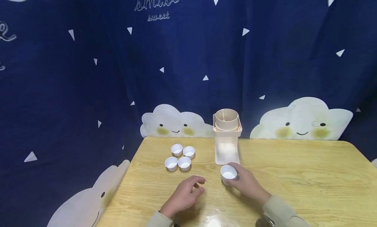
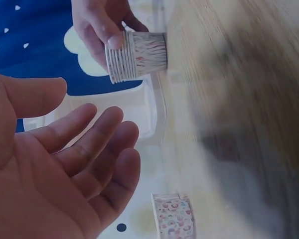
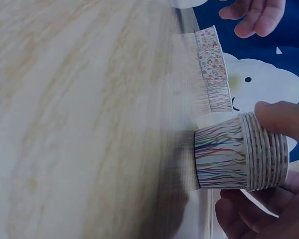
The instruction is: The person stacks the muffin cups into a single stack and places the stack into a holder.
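My right hand (image 1: 246, 182) grips a stack of nested paper cups (image 3: 239, 152) near the rims, thumb on one side and fingers on the other. Colored wavy lines cover the lowest cup, and its base is right at the tabletop. My left hand (image 1: 185, 193) hovers to the left of the stack, fingers loosely bent, with nothing in it. Beyond the left hand, several single paper cups (image 1: 184, 163) stand upright in a small cluster. One of them, a speckled cup (image 2: 174, 216), also appears at the bottom of the left wrist view.
Behind the stack stands a cream plastic holder (image 1: 226, 148) with a round tube (image 1: 226, 120) at its top and a flat base. The wooden table (image 1: 294, 174) reaches back to a dark blue curtain (image 1: 188, 56) printed with clouds and triangles.
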`<state>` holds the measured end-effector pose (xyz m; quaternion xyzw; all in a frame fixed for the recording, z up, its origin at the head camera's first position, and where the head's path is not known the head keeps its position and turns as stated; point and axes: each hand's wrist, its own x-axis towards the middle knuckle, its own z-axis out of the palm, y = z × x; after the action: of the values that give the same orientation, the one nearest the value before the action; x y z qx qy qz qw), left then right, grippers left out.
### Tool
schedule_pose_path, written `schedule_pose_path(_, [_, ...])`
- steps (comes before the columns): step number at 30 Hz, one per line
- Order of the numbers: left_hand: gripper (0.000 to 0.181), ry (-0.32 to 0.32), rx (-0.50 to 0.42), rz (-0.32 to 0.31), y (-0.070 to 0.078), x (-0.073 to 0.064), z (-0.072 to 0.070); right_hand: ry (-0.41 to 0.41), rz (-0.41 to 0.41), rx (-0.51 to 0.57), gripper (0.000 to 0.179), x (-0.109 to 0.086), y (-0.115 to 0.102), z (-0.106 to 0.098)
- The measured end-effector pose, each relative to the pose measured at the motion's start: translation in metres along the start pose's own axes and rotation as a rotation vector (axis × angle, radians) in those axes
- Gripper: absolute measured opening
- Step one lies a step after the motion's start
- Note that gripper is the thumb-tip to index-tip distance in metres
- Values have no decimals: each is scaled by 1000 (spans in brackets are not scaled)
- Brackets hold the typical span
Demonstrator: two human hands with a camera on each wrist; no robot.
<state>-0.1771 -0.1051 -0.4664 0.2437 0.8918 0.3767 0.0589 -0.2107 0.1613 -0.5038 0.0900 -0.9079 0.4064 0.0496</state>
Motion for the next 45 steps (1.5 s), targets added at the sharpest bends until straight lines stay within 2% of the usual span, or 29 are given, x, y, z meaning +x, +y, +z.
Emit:
schedule_pose_path(4, [30, 66, -23, 30, -7, 3, -8, 3, 14, 6, 63, 1, 1, -1])
schedule_pose_path(7, [26, 177, -34, 35, -13, 6, -21, -1, 28, 6, 61, 2, 0, -3])
schedule_pose_path(10, [23, 292, -26, 4, -18, 8, -39, -3, 33, 2, 60, 4, 0, -4])
schedule_pose_path(13, [22, 373, -17, -35, -24, 8, -54, -3, 37, 4, 60, 3, 1, -5])
schedule_pose_path(19, [29, 459, 36, -125, -40, 10, -75, -1, 34, 7, 59, 1, -5, -6])
schedule_pose_path(26, [49, 465, 103, -249, -64, 21, -76, 6, 49, -6, 60, -1, 0, -8])
schedule_pose_path(33, [68, 423, 144, -280, -81, 33, -73, 8, 28, 11, 57, 4, -2, -12])
schedule_pose_path(39, [75, 398, 154, -324, -92, 37, -73, -8, 13, 28, 58, 5, -5, -9])
schedule_pose_path(45, [77, 352, 124, -372, -101, 41, -67, -16, 29, 26, 58, 5, -1, -5])
